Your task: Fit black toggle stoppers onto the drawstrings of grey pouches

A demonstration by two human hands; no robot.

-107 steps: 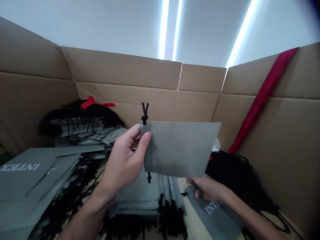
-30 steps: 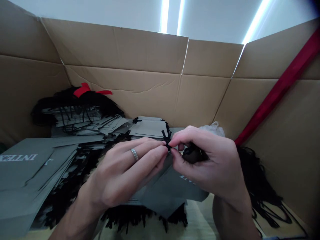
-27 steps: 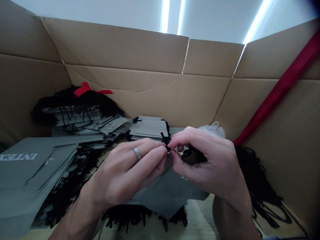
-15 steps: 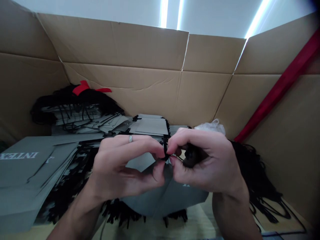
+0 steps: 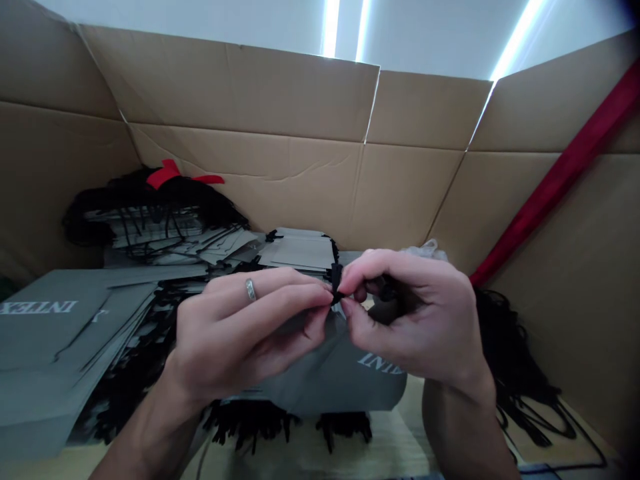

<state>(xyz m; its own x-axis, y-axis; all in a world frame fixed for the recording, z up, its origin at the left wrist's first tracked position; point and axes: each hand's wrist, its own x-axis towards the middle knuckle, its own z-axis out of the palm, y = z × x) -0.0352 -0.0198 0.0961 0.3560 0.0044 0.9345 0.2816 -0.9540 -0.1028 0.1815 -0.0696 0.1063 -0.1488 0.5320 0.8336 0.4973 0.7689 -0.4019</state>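
Observation:
My left hand (image 5: 250,327), with a ring on one finger, pinches a short piece of black cord (image 5: 337,275) between thumb and fingertips. My right hand (image 5: 417,307) pinches the same cord from the other side, the two sets of fingertips almost touching. A loose dark bundle, probably more cord, shows inside my right palm. Just below the fingers hangs a grey paper bag (image 5: 340,380) with white lettering, tilted and partly hidden by both hands. Whether the cord passes through the bag's edge is hidden by the fingertips.
Flat grey bags (image 5: 45,347) lie stacked at left, black cord ends (image 5: 250,420) along their edges. Behind them is a pile topped with black cords (image 5: 185,200) and a red strip. More black cord (image 5: 520,367) lies at right. Cardboard walls (image 5: 300,153) surround the wooden table (image 5: 395,440).
The black cord now stands up higher above my fingertips. My left fingers have straightened and drawn together, and the grey bag has turned, showing more of its lettering.

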